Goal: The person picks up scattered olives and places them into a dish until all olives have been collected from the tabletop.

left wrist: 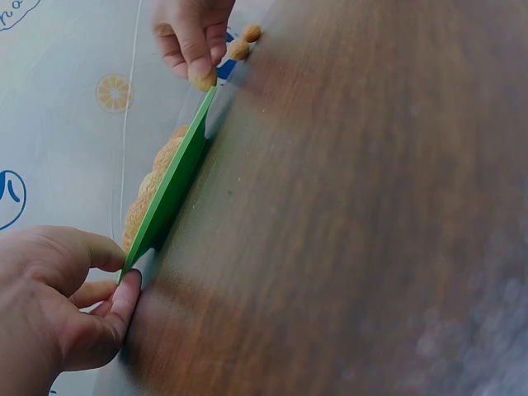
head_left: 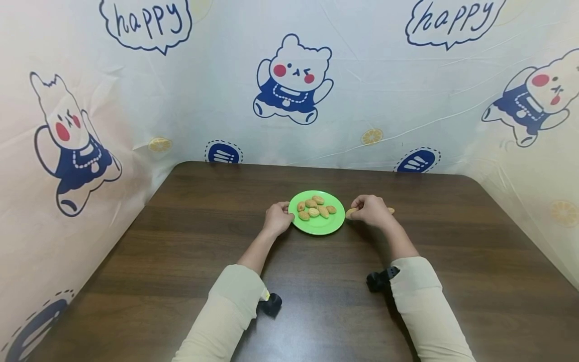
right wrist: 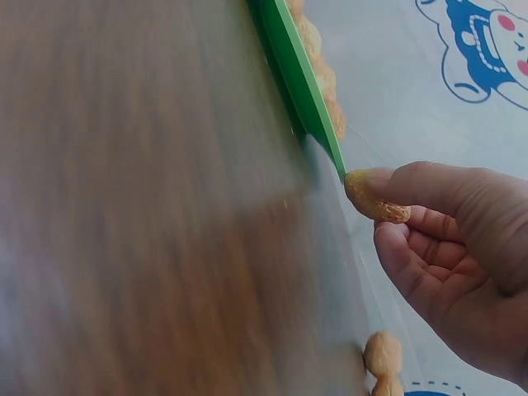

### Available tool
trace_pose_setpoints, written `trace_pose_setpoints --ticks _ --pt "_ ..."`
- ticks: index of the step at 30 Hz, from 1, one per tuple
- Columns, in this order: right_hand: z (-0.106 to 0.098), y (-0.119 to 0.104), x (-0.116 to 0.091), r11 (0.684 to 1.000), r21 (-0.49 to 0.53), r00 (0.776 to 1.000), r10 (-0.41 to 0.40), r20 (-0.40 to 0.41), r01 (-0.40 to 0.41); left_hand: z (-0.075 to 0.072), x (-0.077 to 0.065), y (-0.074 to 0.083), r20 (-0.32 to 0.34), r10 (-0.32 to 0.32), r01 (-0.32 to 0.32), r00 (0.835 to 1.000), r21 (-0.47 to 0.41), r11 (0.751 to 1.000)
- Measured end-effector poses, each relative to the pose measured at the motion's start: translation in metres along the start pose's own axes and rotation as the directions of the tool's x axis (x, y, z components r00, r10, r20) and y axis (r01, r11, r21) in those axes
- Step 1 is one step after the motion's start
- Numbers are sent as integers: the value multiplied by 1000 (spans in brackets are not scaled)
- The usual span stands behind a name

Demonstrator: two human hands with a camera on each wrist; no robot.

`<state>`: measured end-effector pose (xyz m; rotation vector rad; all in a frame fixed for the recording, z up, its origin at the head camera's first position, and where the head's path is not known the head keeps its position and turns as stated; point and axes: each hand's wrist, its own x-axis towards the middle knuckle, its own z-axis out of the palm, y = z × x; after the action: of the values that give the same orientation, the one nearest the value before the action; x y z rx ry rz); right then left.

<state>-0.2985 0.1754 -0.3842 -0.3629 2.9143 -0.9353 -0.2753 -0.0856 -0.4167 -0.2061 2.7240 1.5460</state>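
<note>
A round green plate [head_left: 316, 230] holds several unshelled peanuts [head_left: 313, 212] at the middle of the table. My left hand [head_left: 278, 219] grips the plate's left rim between thumb and fingers, which the left wrist view shows from the side. Just beyond the right rim, my right hand [head_left: 372, 210] pinches a peanut [right wrist: 375, 196] between thumb and fingertips. In the right wrist view this peanut is at the plate's edge and seems to touch it. Another peanut [head_left: 391, 210] lies on the table behind the right hand, mostly hidden by it in the head view.
The dark wooden table [head_left: 316, 281] reaches back to a pale cloth [head_left: 362, 90] printed with cartoon bears, which hangs behind it and along both sides. A black wrist camera [head_left: 271, 305] sits at the left cuff, another camera [head_left: 379, 280] at the right cuff.
</note>
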Motion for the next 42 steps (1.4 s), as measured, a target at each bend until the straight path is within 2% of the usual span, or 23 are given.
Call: trace_pose_setpoints --ticks 9,20,28,42 --pt "2 -5 0 1000 19 1000 3 2 -3 1 0 1 -1 -19 19 1000 -15 1000" --pt "8 -18 5 1000 23 999 -13 44 12 1 1 0 -4 -14 14 1000 1 1000" --pt "16 -25 10 997 -5 995 -78 68 79 1 0 0 2 -17 17 1000 -14 1000" --pt "27 -37 16 994 -9 988 -109 109 111 -1 0 1 2 -4 4 1000 2 1000"
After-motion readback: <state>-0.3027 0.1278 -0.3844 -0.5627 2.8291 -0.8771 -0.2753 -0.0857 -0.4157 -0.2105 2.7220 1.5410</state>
